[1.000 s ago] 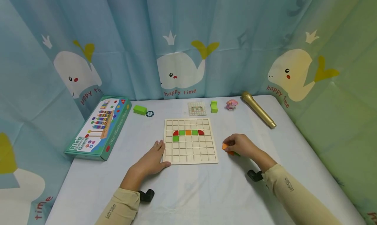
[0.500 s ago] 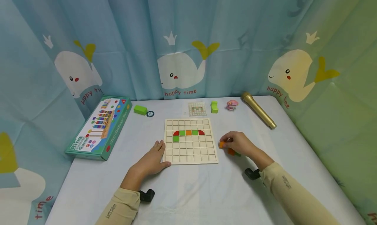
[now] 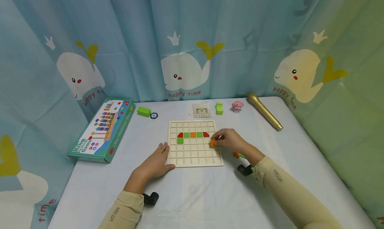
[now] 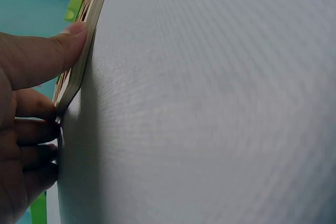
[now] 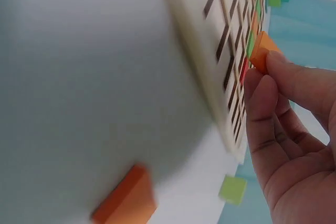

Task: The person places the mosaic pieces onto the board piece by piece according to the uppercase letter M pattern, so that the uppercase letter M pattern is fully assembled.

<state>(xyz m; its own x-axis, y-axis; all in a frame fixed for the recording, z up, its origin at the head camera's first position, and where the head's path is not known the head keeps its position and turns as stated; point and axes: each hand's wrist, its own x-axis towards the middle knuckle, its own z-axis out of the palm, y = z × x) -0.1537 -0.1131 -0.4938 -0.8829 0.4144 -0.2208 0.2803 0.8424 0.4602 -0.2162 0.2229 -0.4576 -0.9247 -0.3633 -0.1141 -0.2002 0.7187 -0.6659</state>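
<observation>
A wooden grid board lies on the table, with a row of red, green and orange tiles and one green tile below its left part. My left hand rests at the board's near left corner, thumb on the front edge and fingers, fairly straight, along the left side. Between thumb and fingertips my right hand pinches an orange square tile, held over the board's right side. Another orange tile lies on the table right of the board, with a green piece partly hidden by the right wrist.
A pattern card lies behind the board. Along the back are green blocks, a round token, a small chair-shaped green piece, a pink figurine and a gold microphone. A game box stands left.
My right hand has moved left with the orange tile, from the loose pieces on the table to above the board's right side. The left hand has stayed at the board's corner.
</observation>
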